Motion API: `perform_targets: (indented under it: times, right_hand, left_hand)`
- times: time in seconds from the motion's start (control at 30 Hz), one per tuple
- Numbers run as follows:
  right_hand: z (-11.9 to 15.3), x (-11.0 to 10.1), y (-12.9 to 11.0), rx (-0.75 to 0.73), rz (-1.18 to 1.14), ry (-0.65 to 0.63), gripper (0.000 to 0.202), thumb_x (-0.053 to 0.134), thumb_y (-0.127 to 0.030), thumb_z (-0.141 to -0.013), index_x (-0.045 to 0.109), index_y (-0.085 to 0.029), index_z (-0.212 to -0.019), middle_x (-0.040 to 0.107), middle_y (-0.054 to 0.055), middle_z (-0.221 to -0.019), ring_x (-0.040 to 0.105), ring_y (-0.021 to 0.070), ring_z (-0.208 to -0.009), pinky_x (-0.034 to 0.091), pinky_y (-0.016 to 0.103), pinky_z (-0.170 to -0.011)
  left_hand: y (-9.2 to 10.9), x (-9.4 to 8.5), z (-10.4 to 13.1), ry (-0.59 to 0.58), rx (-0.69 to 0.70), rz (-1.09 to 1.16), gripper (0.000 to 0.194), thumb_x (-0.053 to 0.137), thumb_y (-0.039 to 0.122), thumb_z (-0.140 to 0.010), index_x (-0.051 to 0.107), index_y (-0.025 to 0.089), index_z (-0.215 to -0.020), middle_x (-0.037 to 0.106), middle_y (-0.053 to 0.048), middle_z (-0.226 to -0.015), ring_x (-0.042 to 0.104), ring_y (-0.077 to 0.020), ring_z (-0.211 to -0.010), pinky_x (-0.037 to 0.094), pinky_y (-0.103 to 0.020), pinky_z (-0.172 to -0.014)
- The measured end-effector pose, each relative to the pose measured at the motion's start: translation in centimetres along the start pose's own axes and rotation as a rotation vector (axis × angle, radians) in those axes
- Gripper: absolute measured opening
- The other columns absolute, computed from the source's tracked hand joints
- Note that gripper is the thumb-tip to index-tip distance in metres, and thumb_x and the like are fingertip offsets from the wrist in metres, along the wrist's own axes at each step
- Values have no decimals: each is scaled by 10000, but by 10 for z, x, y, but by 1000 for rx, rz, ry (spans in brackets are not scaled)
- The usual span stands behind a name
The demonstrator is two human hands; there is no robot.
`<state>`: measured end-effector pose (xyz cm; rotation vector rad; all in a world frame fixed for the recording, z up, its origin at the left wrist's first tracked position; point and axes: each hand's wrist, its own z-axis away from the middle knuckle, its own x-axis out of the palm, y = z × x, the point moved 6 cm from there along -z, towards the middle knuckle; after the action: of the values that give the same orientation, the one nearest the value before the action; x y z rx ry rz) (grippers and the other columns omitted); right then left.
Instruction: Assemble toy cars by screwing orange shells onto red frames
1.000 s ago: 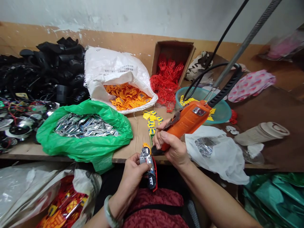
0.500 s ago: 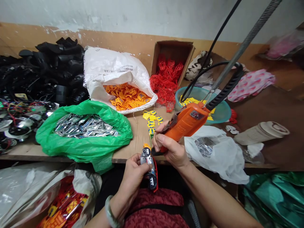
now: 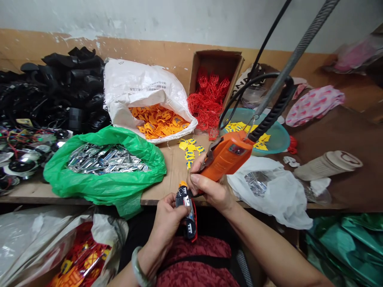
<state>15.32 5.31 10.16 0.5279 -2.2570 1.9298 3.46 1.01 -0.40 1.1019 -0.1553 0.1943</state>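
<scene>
My left hand [image 3: 169, 213] is closed on a small toy part [image 3: 188, 213] in black, silver and red with an orange tip, held just off the table's front edge above my lap. Its thumb presses on the shiny side. My right hand [image 3: 209, 185] wraps around an orange electric screwdriver [image 3: 226, 153], which hangs from a metal spring with a black cable. The screwdriver slants down and left toward the toy part; its tip is hidden behind my right fingers. Several yellow and blue pieces [image 3: 190, 148] lie on the table just beyond.
A green bag [image 3: 149, 175] of silver pieces and a white sack [image 3: 134, 75] of orange pieces stand left. Behind are red frames [image 3: 206, 99] spilling from a cardboard box [image 3: 236, 67]. To the right are a teal bowl [image 3: 281, 139], a white bag [image 3: 281, 199] and a lidded cup [image 3: 326, 165].
The screwdriver and my right hand have shifted a little left and down, and the spring and cable have swung left. My left hand keeps its hold on the toy part, almost still.
</scene>
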Motion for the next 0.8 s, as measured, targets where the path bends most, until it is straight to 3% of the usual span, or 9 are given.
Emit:
perform_targets:
  times: [0.23,0.33,0.43,0.57,0.67,0.8]
  right_hand:
    - [2,10,-5,-30,83,-90,166,718,-292,-785,575,-224,-833,552,-52,-642,495,106,-484,423,263,-483]
    - [0,7,-7,-42,4,-112,200,732,-322,-783,579,-228,-872,542,-66,-595,490,109,-451,408,263,-471]
    - [-8,-15,-15,-121,-116,12,204,705,-345,-788,584,-228,-903,465,-96,-500,441,113,-399,412,284,-477]
    - [-13,-59,-19,-216,6,252,189,722,-268,-767,608,-212,-906,510,-85,-502,482,122,-417,435,294,-498]
    - [-12,-80,-6,-179,64,295,191,723,-263,-768,597,-212,-902,523,-89,-503,493,119,-418,441,283,-490]
    - [-5,-92,10,-168,64,308,185,707,-255,-786,595,-209,-926,539,-86,-523,509,116,-436,447,277,-505]
  left_hand:
    - [0,4,3,-59,27,-4,172,742,175,-580,606,166,-685,564,42,-558,465,-96,-492,371,-196,-464]
    - [1,2,3,-76,28,-6,187,772,195,-592,635,159,-714,605,28,-585,511,-111,-518,406,-201,-482]
    - [2,-4,1,-73,22,16,235,813,230,-592,660,155,-754,665,9,-630,557,-126,-536,456,-213,-501]
    - [2,-17,-8,-9,-49,108,313,849,257,-552,660,158,-781,699,-3,-645,589,-138,-518,498,-238,-503]
    - [4,-20,-14,9,-76,169,343,853,230,-512,672,150,-791,701,1,-644,601,-142,-526,518,-251,-518]
    - [8,-17,-18,36,-79,197,349,840,218,-503,668,148,-799,689,13,-639,580,-128,-517,515,-241,-503]
